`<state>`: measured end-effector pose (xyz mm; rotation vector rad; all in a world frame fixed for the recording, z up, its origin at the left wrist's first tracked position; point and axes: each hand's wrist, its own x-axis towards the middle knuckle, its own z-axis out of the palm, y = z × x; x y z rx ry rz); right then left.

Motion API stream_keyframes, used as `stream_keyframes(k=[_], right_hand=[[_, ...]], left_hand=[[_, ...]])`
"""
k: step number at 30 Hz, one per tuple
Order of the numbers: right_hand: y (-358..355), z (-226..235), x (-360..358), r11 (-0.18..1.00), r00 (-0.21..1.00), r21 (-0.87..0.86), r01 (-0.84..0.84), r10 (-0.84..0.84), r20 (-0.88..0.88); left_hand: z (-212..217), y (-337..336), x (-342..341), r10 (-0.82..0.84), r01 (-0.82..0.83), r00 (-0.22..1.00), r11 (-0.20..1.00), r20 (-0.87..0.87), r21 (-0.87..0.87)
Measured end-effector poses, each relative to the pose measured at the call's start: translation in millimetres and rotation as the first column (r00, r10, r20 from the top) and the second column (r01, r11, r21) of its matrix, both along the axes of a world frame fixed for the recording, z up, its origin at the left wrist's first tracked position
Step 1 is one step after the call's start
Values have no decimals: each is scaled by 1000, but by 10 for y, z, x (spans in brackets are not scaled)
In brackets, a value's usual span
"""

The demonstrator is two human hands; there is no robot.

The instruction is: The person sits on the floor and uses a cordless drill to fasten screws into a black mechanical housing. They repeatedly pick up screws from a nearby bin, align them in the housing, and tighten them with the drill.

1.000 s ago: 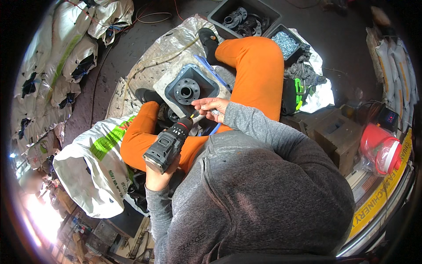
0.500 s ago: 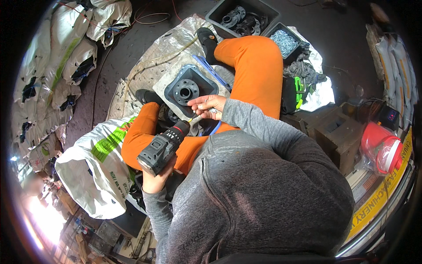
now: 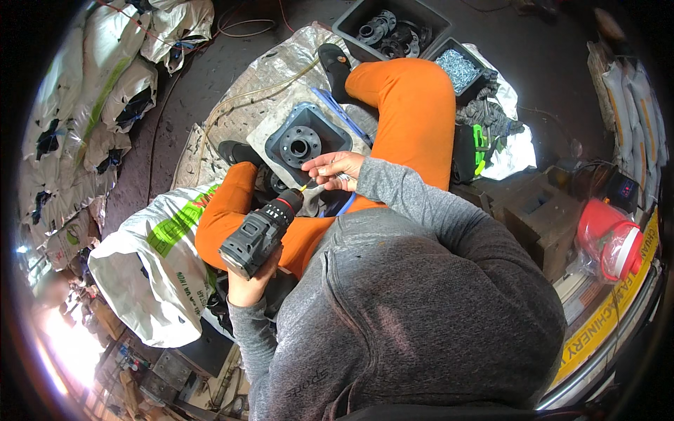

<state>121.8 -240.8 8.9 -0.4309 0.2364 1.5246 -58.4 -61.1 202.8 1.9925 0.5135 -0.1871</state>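
Observation:
My left hand (image 3: 253, 283) is wrapped around the handle of a black and grey cordless drill (image 3: 258, 235) with a red ring at its chuck. The drill's bit, with a yellow band, points up at my right hand (image 3: 335, 170). My right hand is closed, thumb and fingertips pinched by the bit's tip, with small shiny screws held in the fingers. Just beyond lies a square grey tapered housing (image 3: 333, 125) with a round flange (image 3: 302, 131) inside it, pierced by several holes around a central bore. The bit's very tip is partly hidden by my fingers.
A grey bin (image 3: 439, 22) of dark flanged parts and a smaller bin of silver screws (image 3: 460, 69) stand at the far right. Grey gloves (image 3: 488, 116) lie near a green-handled tool (image 3: 479, 149). A white sack (image 3: 151, 274) sits left; a red container (image 3: 604, 235) stands right.
The view has shifted slightly. The drill's bit and my right fingertips remain close together; the drill stays in my left hand.

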Motion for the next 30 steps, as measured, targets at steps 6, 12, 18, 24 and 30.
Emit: stream_keyframes(k=[6,12,18,24,30], right_hand=[[21,46,62,995,996,-48,-87,88,11],[83,23,20,999,994,30,-25,28,-110],[68,64,93,994,988,-57,-89,96,118],[59,34,146,995,989,1,-99,99,106],[76,-12,192,981,977,-44,-187,191,95]], left_hand=[[146,3,96,-115,125,988,988,-105,92],[191,-2,171,-154,156,988,979,-25,133],[204,17,155,-109,119,989,988,-101,102],[174,-41,250,-112,114,993,985,-21,132],[302,-151,315,-133,167,972,971,-193,173]])
